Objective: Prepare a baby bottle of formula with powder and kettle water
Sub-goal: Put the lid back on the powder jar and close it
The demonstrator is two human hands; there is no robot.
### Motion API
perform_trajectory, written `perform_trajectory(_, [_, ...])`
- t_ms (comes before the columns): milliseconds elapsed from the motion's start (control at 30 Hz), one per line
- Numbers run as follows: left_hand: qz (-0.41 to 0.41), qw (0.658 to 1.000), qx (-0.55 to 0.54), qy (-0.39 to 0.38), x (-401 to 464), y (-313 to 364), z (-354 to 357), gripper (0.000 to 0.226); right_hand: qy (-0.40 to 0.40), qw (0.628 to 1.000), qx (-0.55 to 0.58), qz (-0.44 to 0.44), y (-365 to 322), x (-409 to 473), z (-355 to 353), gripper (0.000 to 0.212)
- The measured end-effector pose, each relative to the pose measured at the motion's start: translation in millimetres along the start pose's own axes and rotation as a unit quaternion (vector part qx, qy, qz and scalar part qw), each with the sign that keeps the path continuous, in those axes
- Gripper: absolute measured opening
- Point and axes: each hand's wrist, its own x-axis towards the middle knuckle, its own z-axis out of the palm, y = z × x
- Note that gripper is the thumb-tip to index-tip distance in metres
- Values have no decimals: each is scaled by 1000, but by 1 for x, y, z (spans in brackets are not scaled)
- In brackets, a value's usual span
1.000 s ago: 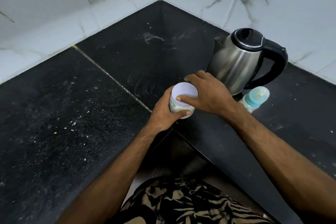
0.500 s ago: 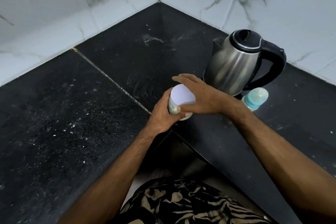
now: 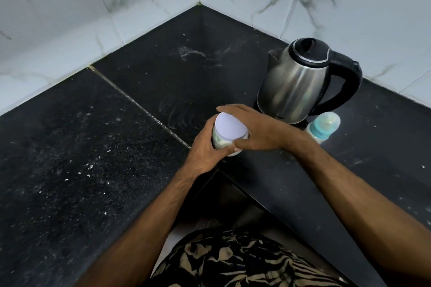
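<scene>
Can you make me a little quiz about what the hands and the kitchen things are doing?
1. True or false: the kettle has its lid shut.
2. Which hand touches the white lid of the powder jar? A) left hand B) right hand C) neither
3. Fill in: the baby bottle stands on the black ______ beside the kettle.

Key
1. True.
2. B: the right hand reaches over the lid, thumb on its near edge, while the left hand grips the jar's body.
3. Counter.
</scene>
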Motion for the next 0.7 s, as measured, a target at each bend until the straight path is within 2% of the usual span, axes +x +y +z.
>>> perform_trajectory(100, [-8, 1000, -1, -6, 0, 0, -1, 88, 107, 990, -88, 38, -4, 1, 9, 91])
perform_trajectory(167, [-9, 1000, 0, -9, 0, 0, 0, 90, 145, 974, -166, 49, -5, 2, 15, 94])
perform_trajectory(233, [-3, 1000, 5, -7, 1, -1, 0, 89, 110, 983, -146, 28, -3, 3, 12, 99])
perform_trajectory(300, [1, 1000, 6, -4, 1, -2, 0, 87, 43, 998, -52, 7, 1, 3, 4, 100])
perform_trajectory(367, [0, 1000, 3, -1, 1, -1, 0, 85, 16, 1000, -4, 0, 4, 2, 0, 97])
perform_trajectory(433, [-8, 1000, -1, 0, 0, 1, 0, 86, 76, 997, -21, 25, 1, 1, 7, 91])
perform_trajectory(500, [-12, 1000, -2, -3, 0, 1, 1, 89, 154, 983, -85, 56, -4, 0, 18, 88])
perform_trajectory(567, [-8, 1000, 2, -6, 0, 0, 1, 90, 178, 972, -142, 56, -5, -1, 23, 90])
perform_trajectory(600, [-6, 1000, 3, -6, 1, 0, 1, 90, 163, 976, -136, 47, -5, -1, 22, 92])
perform_trajectory(700, [-1, 1000, 7, -4, 1, -2, 0, 86, 58, 998, -24, 6, -3, -3, 7, 94])
